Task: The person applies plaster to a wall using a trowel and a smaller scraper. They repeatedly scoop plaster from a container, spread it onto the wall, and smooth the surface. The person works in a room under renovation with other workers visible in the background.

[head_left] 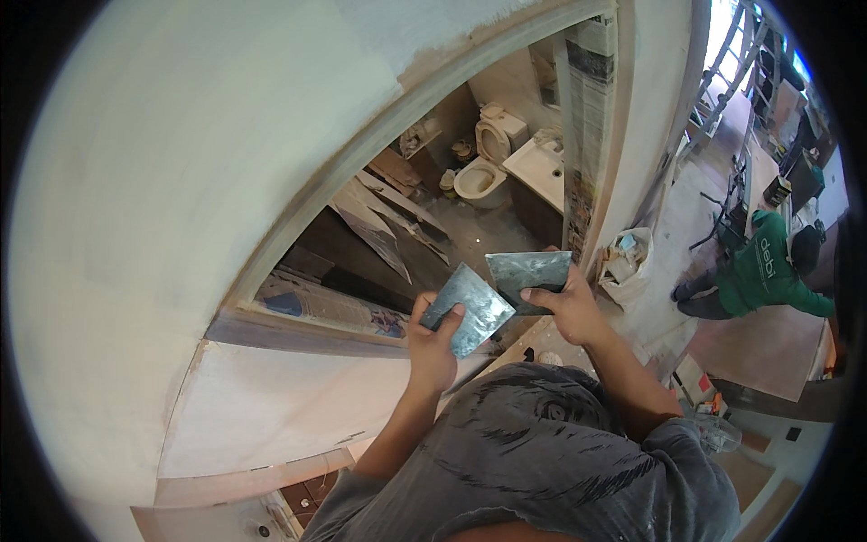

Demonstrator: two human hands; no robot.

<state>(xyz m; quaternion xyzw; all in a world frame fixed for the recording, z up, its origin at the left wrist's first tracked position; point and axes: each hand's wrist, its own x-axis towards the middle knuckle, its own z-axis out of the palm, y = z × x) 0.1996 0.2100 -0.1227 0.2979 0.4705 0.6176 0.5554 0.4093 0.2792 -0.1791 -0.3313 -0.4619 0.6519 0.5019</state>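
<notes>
My left hand (pixel 438 334) grips a square, shiny metal filling blade (pixel 474 307), its thumb resting on the face of the blade. My right hand (pixel 564 303) grips a second metal blade (pixel 528 271), also thumb on top. The two blades are held close, their edges near each other in front of a doorway with a pale wooden frame (pixel 343 158). Whether they touch I cannot tell.
The doorway shows a toilet (pixel 479 185), a sink (pixel 533 158) and broken boards (pixel 379 217). A pale wall (pixel 135 181) fills the left. At right are a white sack (pixel 623 266), a co-worker in green (pixel 759 271), a large board (pixel 741 352) and ladders (pixel 722 81).
</notes>
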